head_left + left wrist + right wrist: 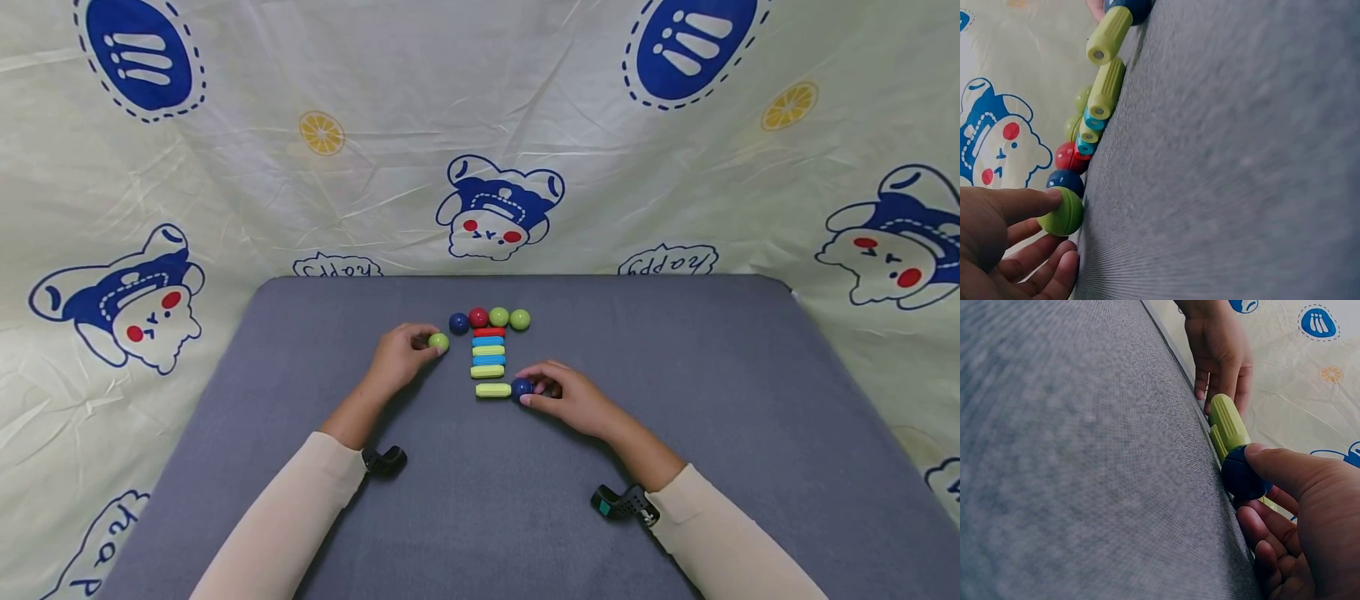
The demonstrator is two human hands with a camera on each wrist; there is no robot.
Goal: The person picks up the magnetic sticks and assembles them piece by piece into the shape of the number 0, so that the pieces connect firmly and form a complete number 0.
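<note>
My left hand pinches a light green ball between thumb and fingers, just left of a row of balls. That row runs blue ball, red ball, green ball and another green ball. Below it lie several short rods stacked crosswise: a red rod, then blue and yellow-green ones in turn. With thumb and fingers my right hand holds a dark blue ball, which sits against the right end of a yellow-green rod under the stack.
The pieces lie on a grey cloth-covered table. Behind it hangs a pale printed sheet with cartoon figures. Black straps circle both wrists, the right one close over the table.
</note>
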